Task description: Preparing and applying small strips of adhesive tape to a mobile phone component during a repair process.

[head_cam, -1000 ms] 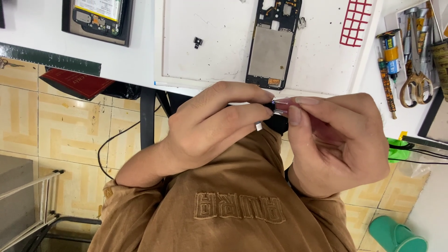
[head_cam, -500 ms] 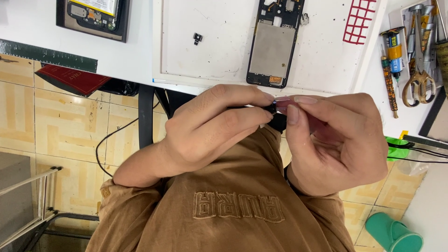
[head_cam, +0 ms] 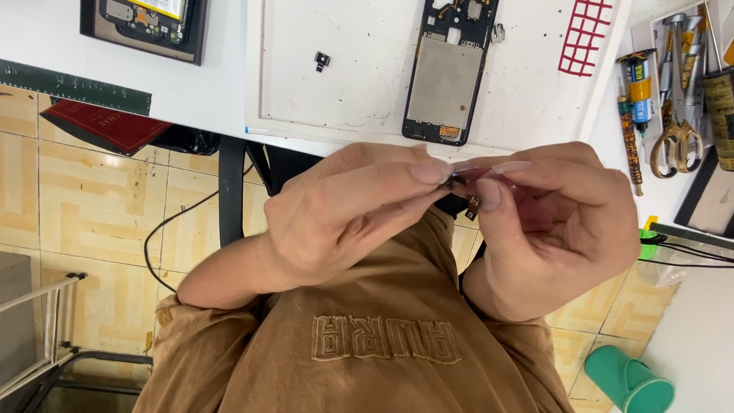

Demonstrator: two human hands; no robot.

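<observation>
My left hand (head_cam: 344,214) and my right hand (head_cam: 554,222) meet at the fingertips just below the table edge, above my brown shirt. Between them they pinch a small dark phone part (head_cam: 462,190) with a short orange flex strip hanging from it. Most of the part is hidden by my fingers. On the white work mat (head_cam: 344,84) above lies an opened black phone frame (head_cam: 451,69) and a tiny black component (head_cam: 322,60).
A second opened phone (head_cam: 145,23) lies at the top left of the table. Scissors (head_cam: 677,115), a glue tube (head_cam: 638,84) and other tools sit at the right. A green cup (head_cam: 627,378) stands on the tiled floor, along with a black cable (head_cam: 164,229).
Both hands have kept pinching the small part, with only slight finger shifts. The view has tilted a little, so the table sits higher in the frame.
</observation>
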